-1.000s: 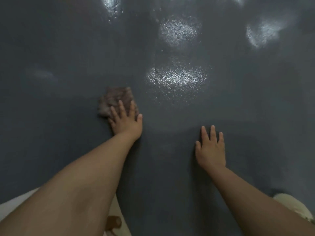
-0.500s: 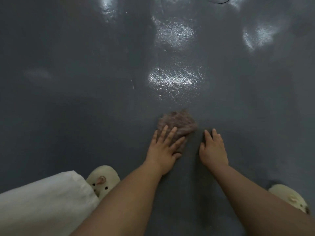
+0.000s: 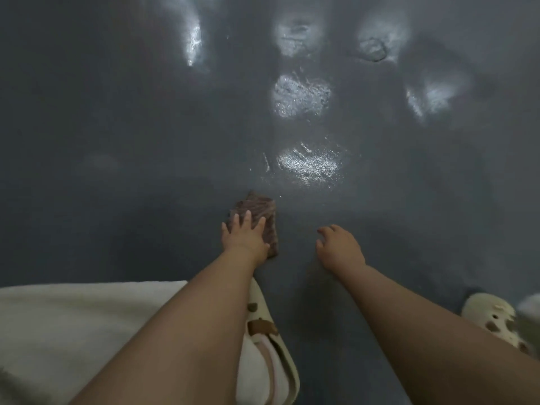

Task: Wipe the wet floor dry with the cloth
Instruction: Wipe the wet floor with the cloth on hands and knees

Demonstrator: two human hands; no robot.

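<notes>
Left trouser leg (image 3: 67, 331): pale cream fabric, nearest the camera, below and to the outer side of the left forearm.
Left clog (image 3: 271, 340): cream, brown strap and brown charms, tucked under the left forearm, well behind the left hand.
Right clog (image 3: 493, 320): cream, perforated, brown charms, behind and to the outer side of the right hand, beyond the right forearm.
Left hand (image 3: 244, 236): fingers straight and spread, palm down, pressing flat on the cloth; nothing curled round it.
Cloth (image 3: 261, 213): brown, ribbed, crumpled, lying on the floor under the left hand's fingers; it shows ahead of the fingertips and along the thumb side.
Right hand (image 3: 339, 247): just beside the cloth on its far side from the left hand, not touching it; fingers loosely bent, tips on the floor, holding nothing.
Floor (image 3: 117, 200): dark grey, matt around both hands.
Near wet patch (image 3: 309, 165): glistening, just ahead of the cloth, between the lines of the two hands.
Far wet patches (image 3: 301, 97): several bright shiny areas, well ahead of both hands; one streak (image 3: 193, 39) ahead of the left hand, one smear (image 3: 429, 95) ahead of the right hand.
</notes>
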